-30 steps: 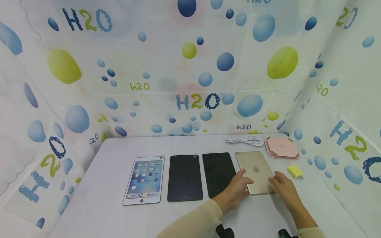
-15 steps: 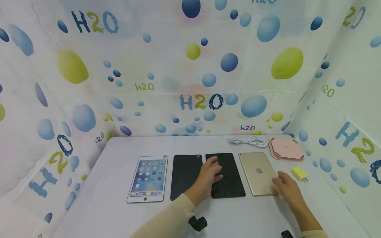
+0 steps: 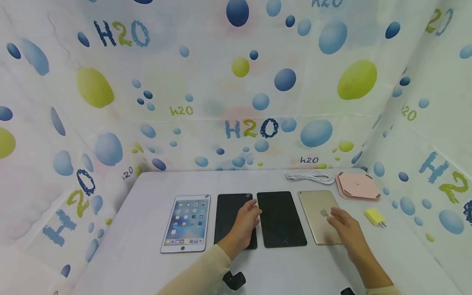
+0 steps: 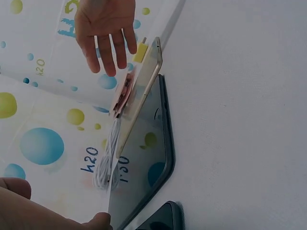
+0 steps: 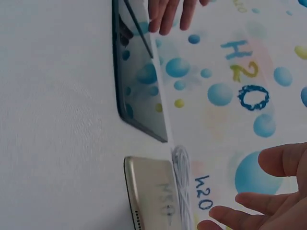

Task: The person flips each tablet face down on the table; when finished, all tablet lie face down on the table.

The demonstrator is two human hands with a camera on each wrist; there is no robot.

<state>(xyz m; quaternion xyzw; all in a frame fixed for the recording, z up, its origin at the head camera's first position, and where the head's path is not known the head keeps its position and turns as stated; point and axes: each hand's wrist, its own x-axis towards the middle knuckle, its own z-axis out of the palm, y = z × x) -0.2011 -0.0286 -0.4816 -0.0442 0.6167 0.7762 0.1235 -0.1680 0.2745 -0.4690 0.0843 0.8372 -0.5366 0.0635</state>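
Observation:
Four flat tablets would exceed my count, so several tablets lie in a row on the table. My left hand (image 3: pixel 241 227) hovers over the black tablet (image 3: pixel 225 213) second from the left, covering part of it, its fingers relaxed and holding nothing. Beside it lies another black tablet (image 3: pixel 282 221), face up with a home button. My right hand (image 3: pixel 348 235) is above the gold tablet (image 3: pixel 317 209), which lies back up and shows an apple logo. In the right wrist view its fingers (image 5: pixel 247 220) are spread and apart from the gold tablet. The white tablet (image 3: pixel 186 223) at the left has its screen lit.
At the back right are a coiled white cable (image 3: pixel 310 176) and a pink plate-like stand (image 3: pixel 357 185). A yellow charger plug (image 3: pixel 375 217) lies right of the gold tablet. Dotted curtains (image 3: pixel 206 82) enclose the white table (image 3: pixel 136 229).
My left hand has left the gold tablet and moved left, across one black tablet to the other. My right hand has let go of the gold tablet's edge and lifted slightly over it.

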